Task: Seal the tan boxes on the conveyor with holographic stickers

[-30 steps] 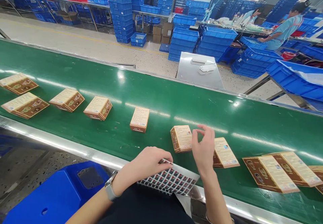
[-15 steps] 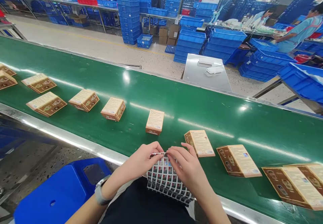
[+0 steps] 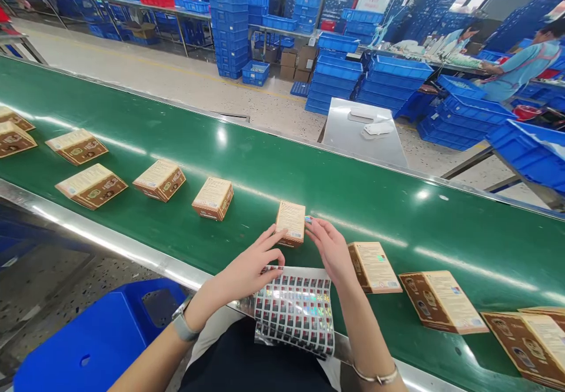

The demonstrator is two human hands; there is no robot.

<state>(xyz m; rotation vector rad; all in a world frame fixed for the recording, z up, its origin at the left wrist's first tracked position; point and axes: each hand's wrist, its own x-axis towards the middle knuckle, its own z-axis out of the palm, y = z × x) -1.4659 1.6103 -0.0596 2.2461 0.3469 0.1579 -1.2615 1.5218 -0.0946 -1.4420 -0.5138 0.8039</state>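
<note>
My left hand (image 3: 256, 265) pinches the top edge of a sheet of small holographic stickers (image 3: 293, 309) between thumb and curled finger. Its outstretched index finger rests on a brown and cream carton (image 3: 290, 218) on the green belt. At that carton's right edge, my right hand (image 3: 331, 245) holds one small shiny sticker (image 3: 309, 219) at its fingertips. The sheet hangs in front of my body, over the belt's metal edge. To the right, another carton (image 3: 376, 266) has a shiny sticker on its cream face.
More cartons lie along the green conveyor belt (image 3: 176, 124), several to the left (image 3: 92, 185) and some flattened ones to the right (image 3: 441, 301). A blue plastic stool (image 3: 101, 339) stands at lower left. Beyond the belt are a metal table (image 3: 359, 130), stacked blue crates (image 3: 228, 24) and other people working.
My hands have separated from above the sheet. The right moved forward to the carton with a sticker, and the left index finger reached onto it. The cartons near me shifted right in view.
</note>
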